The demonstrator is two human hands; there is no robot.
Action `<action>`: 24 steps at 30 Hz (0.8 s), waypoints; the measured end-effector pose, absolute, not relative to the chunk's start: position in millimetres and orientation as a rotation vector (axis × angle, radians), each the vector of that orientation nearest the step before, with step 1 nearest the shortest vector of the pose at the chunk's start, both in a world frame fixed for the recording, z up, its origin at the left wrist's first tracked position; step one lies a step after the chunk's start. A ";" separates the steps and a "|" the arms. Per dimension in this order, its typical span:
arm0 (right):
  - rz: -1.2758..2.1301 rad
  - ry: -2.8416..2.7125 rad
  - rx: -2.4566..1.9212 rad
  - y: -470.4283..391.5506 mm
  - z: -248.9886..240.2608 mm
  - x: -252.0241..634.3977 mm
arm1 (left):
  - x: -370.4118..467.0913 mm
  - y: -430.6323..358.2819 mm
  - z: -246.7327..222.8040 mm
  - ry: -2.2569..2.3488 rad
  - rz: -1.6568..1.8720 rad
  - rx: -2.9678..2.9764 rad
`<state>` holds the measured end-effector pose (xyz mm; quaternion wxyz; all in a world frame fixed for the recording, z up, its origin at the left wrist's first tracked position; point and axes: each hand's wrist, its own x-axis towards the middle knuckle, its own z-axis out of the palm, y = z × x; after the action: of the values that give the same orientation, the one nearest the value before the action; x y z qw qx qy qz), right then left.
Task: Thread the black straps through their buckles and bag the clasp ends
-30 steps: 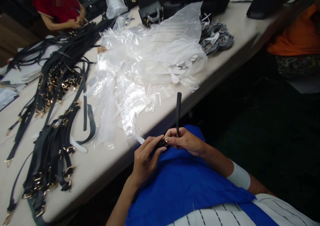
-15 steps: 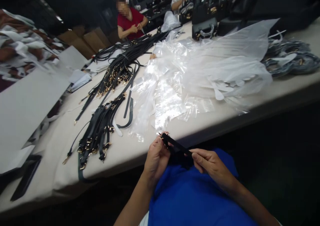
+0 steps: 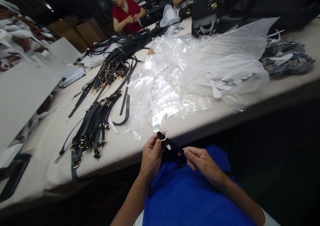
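Note:
A black strap (image 3: 175,146) with a gold buckle (image 3: 163,137) is stretched between my two hands, just off the table's front edge. My left hand (image 3: 152,156) pinches the buckle end, where the strap's tip lies over the gold frame. Further along the band, my right hand (image 3: 198,159) grips it between thumb and fingers. A small white piece (image 3: 168,147) shows just below the buckle. Part of the strap hangs dark against the blue cloth on my lap, and its far end is hard to make out.
Black straps with gold hardware (image 3: 92,129) lie left on the cloth-covered table (image 3: 120,152). Clear plastic bags (image 3: 166,96) spread over the middle. Wrapped coiled straps (image 3: 290,57) lie right, black handbags (image 3: 205,24) behind. A person in red (image 3: 128,14) stands across the table.
The gold buckle now shows plainly around the strap near my left fingers. My right hand has come closer to my left. The view has shifted slightly.

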<state>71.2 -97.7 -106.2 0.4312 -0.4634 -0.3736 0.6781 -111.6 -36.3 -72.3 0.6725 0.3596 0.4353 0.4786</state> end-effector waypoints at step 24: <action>1.543 -0.958 -1.082 -91.6 -106.3 101.0 | -94.5 -49.0 -105.1 0.876 0.928 0.772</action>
<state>101.0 -91.6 -106.3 0.4918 -0.4456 -0.3945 0.6355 -94.5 -49.0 -105.1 0.7347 0.3511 0.3985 0.4221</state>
